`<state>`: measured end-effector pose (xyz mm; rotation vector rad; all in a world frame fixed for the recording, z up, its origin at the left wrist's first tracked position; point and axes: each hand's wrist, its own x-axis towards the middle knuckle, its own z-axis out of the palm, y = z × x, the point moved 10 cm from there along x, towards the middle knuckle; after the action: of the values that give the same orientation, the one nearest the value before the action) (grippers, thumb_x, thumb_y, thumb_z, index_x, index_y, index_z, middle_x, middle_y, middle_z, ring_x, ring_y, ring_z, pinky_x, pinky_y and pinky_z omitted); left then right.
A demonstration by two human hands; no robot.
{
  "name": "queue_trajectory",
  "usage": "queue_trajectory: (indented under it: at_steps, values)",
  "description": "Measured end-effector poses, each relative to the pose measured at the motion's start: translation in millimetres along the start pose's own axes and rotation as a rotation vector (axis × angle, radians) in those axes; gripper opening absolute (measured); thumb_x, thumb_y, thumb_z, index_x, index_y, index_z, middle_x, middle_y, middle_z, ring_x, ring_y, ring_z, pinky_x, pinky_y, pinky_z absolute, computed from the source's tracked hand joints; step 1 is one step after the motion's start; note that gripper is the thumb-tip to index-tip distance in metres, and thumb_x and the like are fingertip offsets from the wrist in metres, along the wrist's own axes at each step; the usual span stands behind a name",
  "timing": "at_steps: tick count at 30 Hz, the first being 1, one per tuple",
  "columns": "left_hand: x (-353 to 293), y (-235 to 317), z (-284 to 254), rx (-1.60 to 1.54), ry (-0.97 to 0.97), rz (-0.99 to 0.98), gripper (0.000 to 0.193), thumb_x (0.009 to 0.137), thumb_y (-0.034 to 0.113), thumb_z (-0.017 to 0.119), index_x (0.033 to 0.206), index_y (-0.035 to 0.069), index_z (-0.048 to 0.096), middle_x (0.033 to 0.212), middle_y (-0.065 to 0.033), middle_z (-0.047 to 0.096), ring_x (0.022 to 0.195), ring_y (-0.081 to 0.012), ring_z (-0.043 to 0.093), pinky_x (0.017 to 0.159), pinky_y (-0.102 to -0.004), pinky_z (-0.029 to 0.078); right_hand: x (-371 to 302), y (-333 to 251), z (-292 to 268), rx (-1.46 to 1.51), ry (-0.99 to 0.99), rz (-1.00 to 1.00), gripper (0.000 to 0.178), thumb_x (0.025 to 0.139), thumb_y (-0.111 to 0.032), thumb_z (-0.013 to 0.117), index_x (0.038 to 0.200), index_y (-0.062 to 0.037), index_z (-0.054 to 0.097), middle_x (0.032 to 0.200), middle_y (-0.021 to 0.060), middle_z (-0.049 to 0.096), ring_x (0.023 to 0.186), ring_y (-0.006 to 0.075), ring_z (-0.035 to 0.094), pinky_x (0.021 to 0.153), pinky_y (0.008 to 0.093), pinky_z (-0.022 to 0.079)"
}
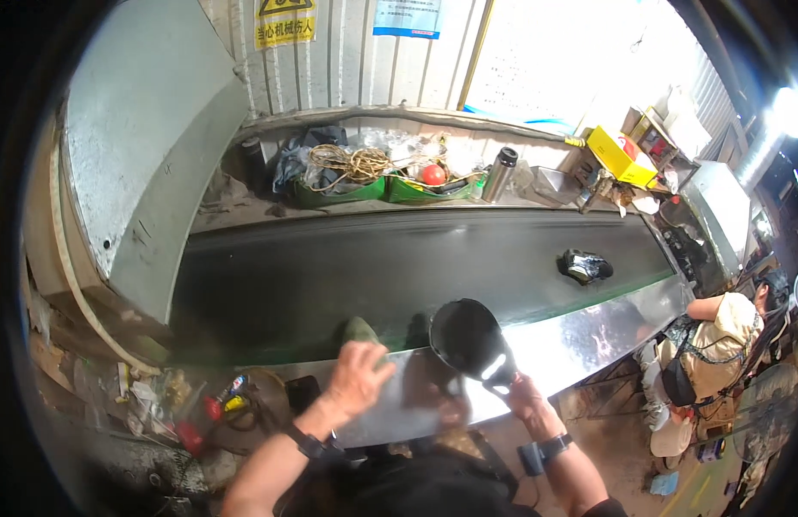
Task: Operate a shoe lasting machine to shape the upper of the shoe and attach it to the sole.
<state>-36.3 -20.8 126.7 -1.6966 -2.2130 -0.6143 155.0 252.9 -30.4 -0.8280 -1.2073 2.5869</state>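
A round black pan is tilted over the near edge of the dark conveyor belt and the shiny metal ledge. My right hand is closed around its handle, on the pan's near right side. Left of the pan, my left hand has its fingers drawn together on a grey-green, pad-like piece; its exact kind is unclear. Some space separates the left hand from the pan. Farther right on the belt lies a black, glossy bundle, apart from both hands.
A big grey metal housing borders the belt on the left. Behind it stand green-sided bins with rope and bags, a steel flask and a yellow box. Clutter lies near left. Another person is at the far right.
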Motion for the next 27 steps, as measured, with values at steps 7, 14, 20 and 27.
queue_trajectory:
  at_steps: [7,14,20,27]
  values:
    - [5,185,73,-0.117,-0.018,0.318,0.044,0.078,0.024,0.068,0.121,0.025,0.066,0.125,-0.0056,0.056,0.122,-0.0254,0.048,0.108,-0.0431,0.035,-56,-22,-26,0.114,0.229,-0.012,0.045,0.103,-0.045,0.056,0.136,-0.0144,0.059,0.134,0.0050,0.063,0.126,0.0265,0.057,0.108,0.0532,0.045]
    - [-14,67,162,-1.890,0.120,-1.167,0.052,0.101,0.053,0.057,0.105,0.003,0.071,0.110,-0.0092,0.072,0.104,-0.0238,0.067,0.098,-0.0408,0.050,-130,-87,32,-0.903,0.112,-0.138,0.054,0.100,-0.010,0.062,0.151,-0.0018,0.046,0.132,0.0144,0.065,0.113,0.0146,0.062,0.094,0.0305,0.052]
    - [-55,-13,184,-1.477,-0.153,-1.406,0.039,0.093,0.038,0.073,0.110,0.003,0.072,0.106,-0.0118,0.071,0.104,-0.0269,0.066,0.091,-0.0425,0.051,-167,2,123,-1.563,-0.360,-0.882,0.051,0.082,-0.012,0.079,0.131,-0.0074,0.065,0.068,0.0008,0.055,0.070,0.0229,0.059,0.106,0.0475,0.050]
    - [-20,-57,140,-0.459,0.144,-1.113,0.034,0.088,0.031,0.076,0.098,-0.001,0.076,0.095,-0.0186,0.071,0.094,-0.0346,0.068,0.089,-0.0429,0.052,-104,28,87,-1.146,-0.026,-0.752,0.106,0.069,-0.021,0.094,0.154,0.0000,0.035,0.146,0.0264,0.039,0.135,0.0420,0.043,0.114,0.0466,0.037]
